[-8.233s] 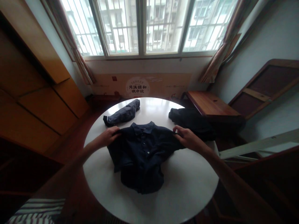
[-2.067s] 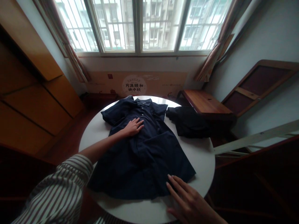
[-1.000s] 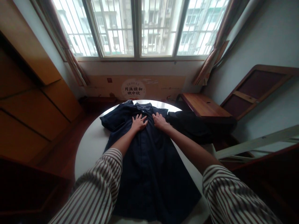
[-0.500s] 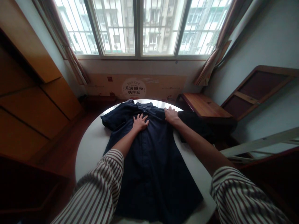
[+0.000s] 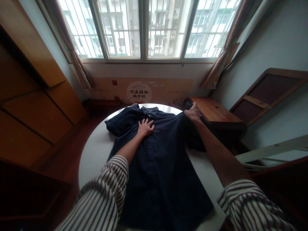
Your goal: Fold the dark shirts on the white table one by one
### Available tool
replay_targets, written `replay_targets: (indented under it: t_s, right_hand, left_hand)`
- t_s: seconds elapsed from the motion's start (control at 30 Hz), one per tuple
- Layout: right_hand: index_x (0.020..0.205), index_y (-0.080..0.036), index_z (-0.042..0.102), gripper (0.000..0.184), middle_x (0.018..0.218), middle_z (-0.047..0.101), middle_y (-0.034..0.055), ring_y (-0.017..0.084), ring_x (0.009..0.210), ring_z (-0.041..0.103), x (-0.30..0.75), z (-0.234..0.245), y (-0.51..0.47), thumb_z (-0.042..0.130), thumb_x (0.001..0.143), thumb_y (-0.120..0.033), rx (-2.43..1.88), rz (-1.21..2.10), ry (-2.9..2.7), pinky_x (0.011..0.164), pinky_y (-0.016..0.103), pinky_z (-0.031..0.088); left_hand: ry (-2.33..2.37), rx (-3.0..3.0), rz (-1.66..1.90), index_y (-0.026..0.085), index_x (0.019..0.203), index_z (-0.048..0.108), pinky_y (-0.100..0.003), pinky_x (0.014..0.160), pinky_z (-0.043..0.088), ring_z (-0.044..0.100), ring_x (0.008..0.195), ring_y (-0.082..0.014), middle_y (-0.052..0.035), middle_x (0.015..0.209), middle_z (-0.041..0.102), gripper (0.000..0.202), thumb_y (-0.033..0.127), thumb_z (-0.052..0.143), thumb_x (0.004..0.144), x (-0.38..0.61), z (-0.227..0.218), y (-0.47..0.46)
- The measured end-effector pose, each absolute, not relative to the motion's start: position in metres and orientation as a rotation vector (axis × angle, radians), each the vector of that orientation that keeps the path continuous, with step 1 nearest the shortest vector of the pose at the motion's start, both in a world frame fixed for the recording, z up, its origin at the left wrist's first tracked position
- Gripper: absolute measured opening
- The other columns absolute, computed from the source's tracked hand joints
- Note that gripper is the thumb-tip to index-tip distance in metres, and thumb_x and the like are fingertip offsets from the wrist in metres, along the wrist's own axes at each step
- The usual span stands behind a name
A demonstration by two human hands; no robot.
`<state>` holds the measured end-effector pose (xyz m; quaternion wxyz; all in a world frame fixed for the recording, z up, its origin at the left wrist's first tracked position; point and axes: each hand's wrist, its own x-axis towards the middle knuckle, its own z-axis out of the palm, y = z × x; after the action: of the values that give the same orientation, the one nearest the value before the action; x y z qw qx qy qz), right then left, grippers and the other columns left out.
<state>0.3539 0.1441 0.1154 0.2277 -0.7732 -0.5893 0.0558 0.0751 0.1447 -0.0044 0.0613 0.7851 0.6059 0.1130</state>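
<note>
A dark navy short-sleeved shirt [image 5: 156, 160] lies front side up on a round white table [image 5: 93, 160], its collar [image 5: 149, 111] at the far edge. Flat on the chest, beside the button placket, rests my left hand [image 5: 145, 127] with fingers spread. My right hand [image 5: 193, 113] is closed on the shirt near the right-hand shoulder and sleeve, holding that part up off the table. Cloth stretches from the chest toward this hand. The sleeve on the left [image 5: 117, 123] lies spread out on the tabletop.
Behind the table stand a low wooden bench or cabinet [image 5: 214, 110] on the right and a printed box panel [image 5: 103, 89] under the barred window [image 5: 125, 29]. Wooden cupboards [image 5: 31, 118] line the left side. A pale rail [image 5: 274, 149] runs at the right.
My right hand has moved right and up, lifting the shirt's shoulder and sleeve, which lay flat before. The left hand stays on the chest.
</note>
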Motion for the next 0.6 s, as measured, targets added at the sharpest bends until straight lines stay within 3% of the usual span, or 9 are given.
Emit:
replay_targets:
  t_s: [0.1, 0.2, 0.3, 0.4, 0.5, 0.6]
  right_hand:
    - [0.144, 0.002, 0.031, 0.078, 0.124, 0.057, 0.0302, 0.034, 0.113, 0.059, 0.370, 0.113, 0.133, 0.069, 0.081, -0.024, -2.269, 0.256, -1.573, 0.093, 0.041, 0.047]
    - [0.140, -0.001, 0.042, 0.084, 0.135, 0.048, 0.0325, 0.043, 0.125, 0.050, 0.368, 0.111, 0.133, 0.081, 0.070, -0.029, -2.350, 0.169, -1.558, 0.098, 0.049, 0.045]
    - [0.133, -0.006, 0.054, 0.061, 0.140, 0.046, 0.0282, 0.043, 0.132, 0.043, 0.357, 0.113, 0.152, 0.069, 0.082, -0.035, -2.262, -0.095, -1.730, 0.103, 0.052, 0.041]
    - [0.116, -0.011, 0.069, 0.034, 0.125, 0.064, 0.0186, 0.031, 0.121, 0.057, 0.341, 0.113, 0.186, 0.053, 0.091, -0.027, -2.135, -0.047, -1.992, 0.103, 0.038, 0.044]
    - [0.109, -0.013, 0.074, 0.029, 0.110, 0.071, 0.0141, 0.025, 0.106, 0.066, 0.327, 0.104, 0.218, 0.057, 0.086, -0.023, -2.148, 0.094, -2.086, 0.094, 0.029, 0.049]
    - [0.115, -0.011, 0.070, 0.040, 0.113, 0.070, 0.0170, 0.026, 0.103, 0.067, 0.319, 0.088, 0.239, 0.068, 0.081, -0.031, -2.196, 0.178, -2.143, 0.088, 0.031, 0.052]
  left_hand:
    - [1.834, 2.378, 0.341, 0.033, 0.151, 0.040, -0.065, 0.116, 0.015, 0.022, 0.148, -0.0354, -0.0077, 0.161, 0.031, 0.060, 0.057, 0.033, 0.096, 0.076, -0.004, 0.144]
    - [1.841, 2.381, 0.345, 0.033, 0.151, 0.041, -0.065, 0.116, 0.015, 0.022, 0.148, -0.0353, -0.0069, 0.161, 0.031, 0.060, 0.057, 0.035, 0.096, 0.076, -0.004, 0.144]
    - [1.853, 2.376, 0.352, 0.034, 0.150, 0.043, -0.064, 0.116, 0.016, 0.022, 0.148, -0.0350, -0.0062, 0.161, 0.032, 0.059, 0.056, 0.035, 0.096, 0.076, -0.005, 0.144]
    - [1.855, 2.380, 0.366, 0.034, 0.149, 0.044, -0.064, 0.116, 0.016, 0.023, 0.148, -0.0347, -0.0062, 0.160, 0.033, 0.058, 0.056, 0.036, 0.096, 0.076, -0.006, 0.144]
    - [1.851, 2.383, 0.380, 0.034, 0.148, 0.045, -0.064, 0.116, 0.016, 0.024, 0.147, -0.0348, -0.0064, 0.160, 0.034, 0.058, 0.056, 0.036, 0.096, 0.076, -0.005, 0.144]
    - [1.845, 2.387, 0.383, 0.034, 0.148, 0.045, -0.064, 0.116, 0.017, 0.025, 0.147, -0.0347, -0.0064, 0.159, 0.034, 0.057, 0.056, 0.037, 0.095, 0.076, -0.005, 0.144]
